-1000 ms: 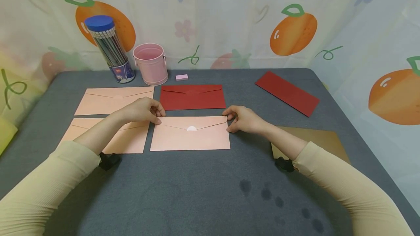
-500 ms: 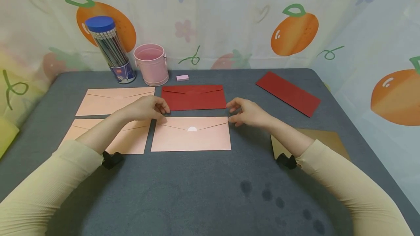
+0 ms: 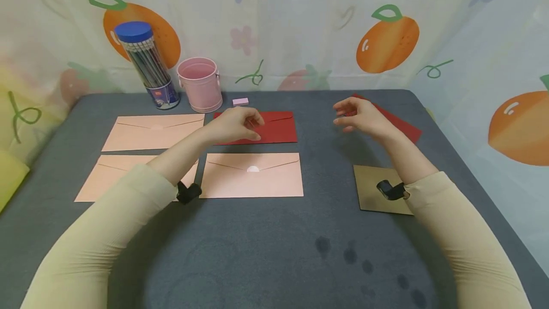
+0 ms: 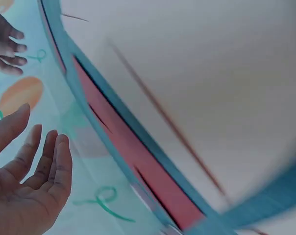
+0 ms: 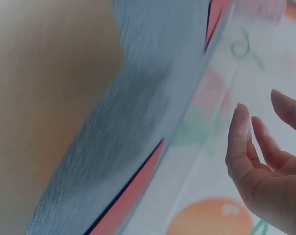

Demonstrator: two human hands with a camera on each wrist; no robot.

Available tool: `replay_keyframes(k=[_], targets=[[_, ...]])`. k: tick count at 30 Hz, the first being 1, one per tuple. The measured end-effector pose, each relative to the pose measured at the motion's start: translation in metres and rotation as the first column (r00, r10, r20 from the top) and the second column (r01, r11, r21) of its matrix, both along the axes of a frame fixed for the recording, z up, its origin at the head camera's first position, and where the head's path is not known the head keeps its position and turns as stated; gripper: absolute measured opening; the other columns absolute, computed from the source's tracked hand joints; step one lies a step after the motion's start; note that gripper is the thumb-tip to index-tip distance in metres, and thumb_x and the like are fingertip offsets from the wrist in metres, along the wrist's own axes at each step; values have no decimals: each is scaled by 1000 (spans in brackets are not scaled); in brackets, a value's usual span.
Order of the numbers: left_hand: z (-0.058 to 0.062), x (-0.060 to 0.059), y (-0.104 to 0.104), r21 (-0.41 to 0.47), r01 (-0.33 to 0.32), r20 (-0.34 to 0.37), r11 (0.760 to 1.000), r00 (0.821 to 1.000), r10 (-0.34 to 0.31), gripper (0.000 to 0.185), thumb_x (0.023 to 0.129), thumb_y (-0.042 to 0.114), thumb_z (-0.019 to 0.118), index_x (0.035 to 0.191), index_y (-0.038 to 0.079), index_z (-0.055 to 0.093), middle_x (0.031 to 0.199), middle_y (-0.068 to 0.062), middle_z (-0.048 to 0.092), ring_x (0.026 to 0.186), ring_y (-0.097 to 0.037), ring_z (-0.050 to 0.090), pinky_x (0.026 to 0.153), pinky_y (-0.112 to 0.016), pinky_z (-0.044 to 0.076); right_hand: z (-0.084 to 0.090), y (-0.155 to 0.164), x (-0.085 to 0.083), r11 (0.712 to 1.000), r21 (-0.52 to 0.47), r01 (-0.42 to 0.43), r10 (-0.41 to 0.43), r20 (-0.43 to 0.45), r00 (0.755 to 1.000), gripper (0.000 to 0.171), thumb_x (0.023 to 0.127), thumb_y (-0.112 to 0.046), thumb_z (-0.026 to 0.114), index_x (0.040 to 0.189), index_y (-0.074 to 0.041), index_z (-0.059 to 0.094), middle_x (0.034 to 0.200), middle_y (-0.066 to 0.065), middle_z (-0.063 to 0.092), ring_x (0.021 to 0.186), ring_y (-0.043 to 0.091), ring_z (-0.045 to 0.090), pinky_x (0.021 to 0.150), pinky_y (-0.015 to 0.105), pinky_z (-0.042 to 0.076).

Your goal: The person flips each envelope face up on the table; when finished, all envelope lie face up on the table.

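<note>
Red envelope lying at 12 o'clock of pink envelope | left hand hovering over it, loosely curled, grasping nothing | right hand relaxed, empty, at 3 o'clock | risking nudging the row crooked.

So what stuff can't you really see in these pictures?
- Brown envelope: head view, its right part lies under the right forearm.
- Far red envelope: head view, the right hand covers its upper end.
- Lower-left pink envelope: head view, the left sleeve crosses its corner.
- Pencil tub label: head view, too small to read.
- Both wrist views: motion blur smears the envelopes.
</note>
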State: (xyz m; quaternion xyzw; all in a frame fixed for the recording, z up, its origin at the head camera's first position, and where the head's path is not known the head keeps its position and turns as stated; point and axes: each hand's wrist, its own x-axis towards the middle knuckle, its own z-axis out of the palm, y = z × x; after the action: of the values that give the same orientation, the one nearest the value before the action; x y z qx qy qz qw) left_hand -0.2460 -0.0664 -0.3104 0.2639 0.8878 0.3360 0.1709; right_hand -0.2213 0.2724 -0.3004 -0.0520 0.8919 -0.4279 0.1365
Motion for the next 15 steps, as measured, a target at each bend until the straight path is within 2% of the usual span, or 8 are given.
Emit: replay_keyframes(k=[4, 10, 15], targets=[[4, -3, 27, 45, 15, 16, 999, 1000, -15, 38, 86, 11, 73, 121, 3, 61, 126, -17, 62, 113, -28, 61, 101, -41, 50, 2, 22, -6, 999, 26, 44, -44, 20, 999, 51, 99, -20, 59, 144, -3, 42, 145, 21, 46, 118, 24, 58, 94, 33, 56], [4, -12, 67, 110, 9, 55, 994, 998, -15, 44, 88, 16, 71, 128, 5, 55, 134, -14, 58, 122, -25, 58, 106, -37, 48, 0, 58, -13, 992, 77, 100, -103, 40, 994, 57, 99, -25, 59, 148, -3, 38, 150, 23, 43, 96, -5, 60, 92, 24, 54], [0, -18, 98, 203, -66, 137, 977, 990, 38, 48, 92, 18, 69, 135, 7, 51, 141, -13, 53, 130, -25, 51, 111, -38, 44, 0, 85, -17, 982, 122, 141, -150, 68, 986, 63, 100, -29, 58, 150, -1, 33, 153, 25, 37, 84, -16, 55, 95, 26, 52]])
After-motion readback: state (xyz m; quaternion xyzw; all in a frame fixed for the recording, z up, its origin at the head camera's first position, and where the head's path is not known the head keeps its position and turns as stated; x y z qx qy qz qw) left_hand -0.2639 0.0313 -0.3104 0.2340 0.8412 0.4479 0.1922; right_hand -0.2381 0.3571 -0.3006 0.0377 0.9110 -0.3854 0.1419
